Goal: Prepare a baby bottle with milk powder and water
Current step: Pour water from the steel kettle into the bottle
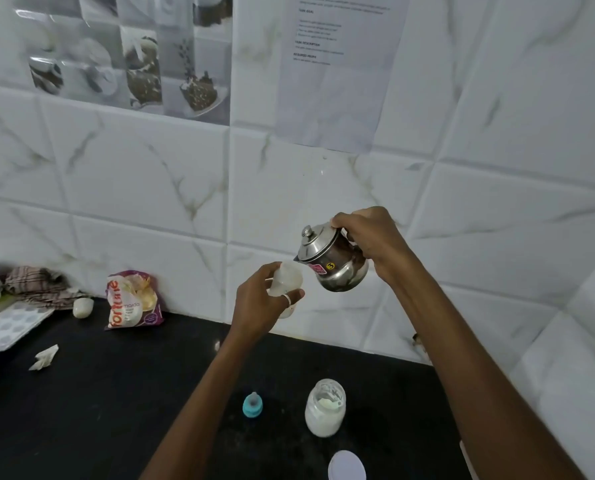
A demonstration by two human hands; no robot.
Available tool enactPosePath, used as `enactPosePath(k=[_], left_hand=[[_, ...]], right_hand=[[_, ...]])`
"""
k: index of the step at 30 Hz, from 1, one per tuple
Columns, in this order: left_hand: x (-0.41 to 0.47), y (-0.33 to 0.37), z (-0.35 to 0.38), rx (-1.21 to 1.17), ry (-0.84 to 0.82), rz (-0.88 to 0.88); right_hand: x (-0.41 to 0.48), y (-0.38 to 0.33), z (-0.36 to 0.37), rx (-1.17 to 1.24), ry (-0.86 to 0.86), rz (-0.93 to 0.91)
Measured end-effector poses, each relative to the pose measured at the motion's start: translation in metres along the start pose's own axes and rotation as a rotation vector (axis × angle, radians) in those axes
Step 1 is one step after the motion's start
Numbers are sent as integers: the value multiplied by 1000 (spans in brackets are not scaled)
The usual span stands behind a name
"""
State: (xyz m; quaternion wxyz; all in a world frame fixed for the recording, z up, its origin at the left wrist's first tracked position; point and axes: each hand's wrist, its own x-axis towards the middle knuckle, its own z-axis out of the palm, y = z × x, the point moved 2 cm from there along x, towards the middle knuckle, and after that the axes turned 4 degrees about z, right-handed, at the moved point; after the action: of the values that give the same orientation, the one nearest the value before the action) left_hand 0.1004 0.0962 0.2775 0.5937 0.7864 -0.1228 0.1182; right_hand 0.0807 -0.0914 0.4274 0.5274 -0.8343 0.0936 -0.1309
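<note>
My left hand [259,303] grips a clear baby bottle [286,280], held up above the black counter [116,410] with its open mouth toward the right. My right hand [368,237] holds a small steel jug [330,261] with a lid, tilted so its spout is at the bottle's mouth. On the counter below stand an open glass jar of white milk powder [325,408] and the bottle's blue teat cap [252,405]. A white round lid [347,466] lies at the bottom edge.
A flour packet [133,299] leans on the tiled wall at the left. Farther left lie a checked cloth [36,282], a white moulded tray [12,323], a small white lump [83,307] and a crumpled paper scrap [45,356]. A printed sheet [337,64] hangs on the wall.
</note>
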Motion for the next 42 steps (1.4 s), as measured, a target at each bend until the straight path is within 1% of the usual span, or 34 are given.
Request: enactPosePath(k=[14, 23, 33, 42], left_hand=[[-11, -6, -3, -47, 2, 13], [-14, -8, -3, -73, -7, 15], [-13, -11, -3, -70, -16, 21], [-14, -15, -5, -50, -24, 21]], right_hand=[[-9, -22, 9, -265, 29, -27], [-8, -32, 11, -332, 16, -59], [-5, -35, 20, -477, 15, -81], [-2, -36, 22, -490, 6, -95]])
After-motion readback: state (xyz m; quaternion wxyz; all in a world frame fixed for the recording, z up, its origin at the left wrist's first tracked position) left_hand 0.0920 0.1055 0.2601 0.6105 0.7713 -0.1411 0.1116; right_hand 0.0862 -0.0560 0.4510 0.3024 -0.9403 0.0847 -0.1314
